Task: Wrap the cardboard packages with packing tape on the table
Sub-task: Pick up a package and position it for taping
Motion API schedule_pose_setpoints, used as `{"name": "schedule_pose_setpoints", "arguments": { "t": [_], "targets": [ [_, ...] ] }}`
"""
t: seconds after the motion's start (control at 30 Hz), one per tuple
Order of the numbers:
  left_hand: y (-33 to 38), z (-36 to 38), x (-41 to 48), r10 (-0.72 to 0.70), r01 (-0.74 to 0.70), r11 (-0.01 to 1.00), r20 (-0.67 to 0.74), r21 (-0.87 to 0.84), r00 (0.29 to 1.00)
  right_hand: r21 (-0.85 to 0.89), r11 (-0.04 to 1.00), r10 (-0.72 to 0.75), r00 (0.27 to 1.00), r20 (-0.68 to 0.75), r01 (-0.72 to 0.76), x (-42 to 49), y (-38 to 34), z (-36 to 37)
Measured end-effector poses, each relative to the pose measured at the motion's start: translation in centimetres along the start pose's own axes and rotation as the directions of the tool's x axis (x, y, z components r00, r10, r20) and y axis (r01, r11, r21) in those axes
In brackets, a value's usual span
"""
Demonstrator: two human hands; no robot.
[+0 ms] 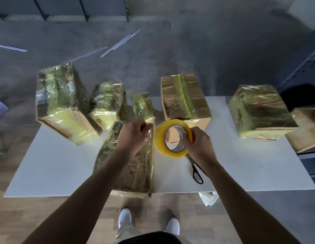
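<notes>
Fingers point(146, 128): left hand point(133, 136) pinches the loose tape end point(150, 135); right hand point(199, 145) curls through the core of the roll point(160, 143).
Table point(56, 164): white; taped boxes point(185, 95) line its far side.
Near box point(128, 166): middle, under the outstretched left forearm, close for wrapping.
Roll: upright just right of it, likely for a straight pull.
Scissors point(197, 173): near right, handy for cutting.
</notes>
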State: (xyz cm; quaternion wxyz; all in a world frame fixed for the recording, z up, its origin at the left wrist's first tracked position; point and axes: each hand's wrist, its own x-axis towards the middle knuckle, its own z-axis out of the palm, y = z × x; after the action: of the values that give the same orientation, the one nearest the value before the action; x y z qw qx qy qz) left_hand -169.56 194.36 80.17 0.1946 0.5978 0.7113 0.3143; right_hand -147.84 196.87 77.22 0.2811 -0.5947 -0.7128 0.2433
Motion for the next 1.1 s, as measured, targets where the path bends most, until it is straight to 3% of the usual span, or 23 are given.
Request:
{"name": "schedule_pose_setpoints", "arguments": {
  "t": [0.2, 0.33, 0.4, 0.53, 0.63, 0.7, 0.77, 0.83, 0.97, 1.1],
  "targets": [
    [-4.0, -4.6, 0.0, 0.080, -0.076, 0.996, -0.100, 0.044, 0.992, -0.011, 0.997, -0.074, 0.996, 0.044, 0.074, 2.7, -5.3, 2.2],
    [-6.8, -8.1, 0.3, -0.137, 0.135, 0.990, -0.105, -0.033, 0.985, 0.055, 0.988, -0.145, 0.989, 0.030, 0.143, 3.6, -8.3, 4.1],
    [-8.5, -9.6, 0.6, -0.249, 0.251, 0.967, -0.047, 0.032, 0.967, 0.049, 0.981, -0.188, 0.982, 0.024, 0.186, 3.8, -9.5, 5.0],
    [-10.9, -11.6, 0.2, -0.213, 0.219, 0.953, -0.051, 0.209, 0.976, 0.014, 0.977, -0.214, 0.977, 0.025, 0.214, 4.5, -11.7, 6.7],
    [-11.1, -12.5, 0.4, -0.196, 0.211, 0.963, -0.102, 0.168, 0.975, -0.015, 0.975, -0.220, 0.975, 0.016, 0.221, 4.8, -13.2, 7.7],
    [-11.2, -12.9, 0.9, -0.298, 0.296, 0.954, -0.071, -0.035, 0.952, -0.032, 0.979, -0.200, 0.980, 0.006, 0.200, 4.8, -14.2, 8.2],
    [-10.7, -13.2, 1.0, -0.429, 0.436, 0.821, 0.105, -0.369, 0.897, -0.051, 0.989, -0.138, 0.990, 0.005, 0.139, 4.8, -15.1, 8.7],
    [-10.2, -13.4, 1.0, -0.485, 0.546, 0.615, 0.273, -0.569, 0.831, -0.048, 0.994, -0.095, 0.995, 0.011, 0.096, 5.0, -15.9, 8.9],
    [-10.2, -13.4, 1.4, -0.452, 0.642, 0.373, 0.473, -0.670, 0.756, -0.018, 0.991, -0.129, 0.992, 0.012, 0.129, 5.1, -17.0, 9.2],
    [-10.6, -13.5, 2.0, -0.471, 0.644, 0.302, 0.477, -0.703, 0.742, 0.008, 0.984, -0.178, 0.984, 0.010, 0.178, 4.8, -17.7, 9.4]
  ]
}}
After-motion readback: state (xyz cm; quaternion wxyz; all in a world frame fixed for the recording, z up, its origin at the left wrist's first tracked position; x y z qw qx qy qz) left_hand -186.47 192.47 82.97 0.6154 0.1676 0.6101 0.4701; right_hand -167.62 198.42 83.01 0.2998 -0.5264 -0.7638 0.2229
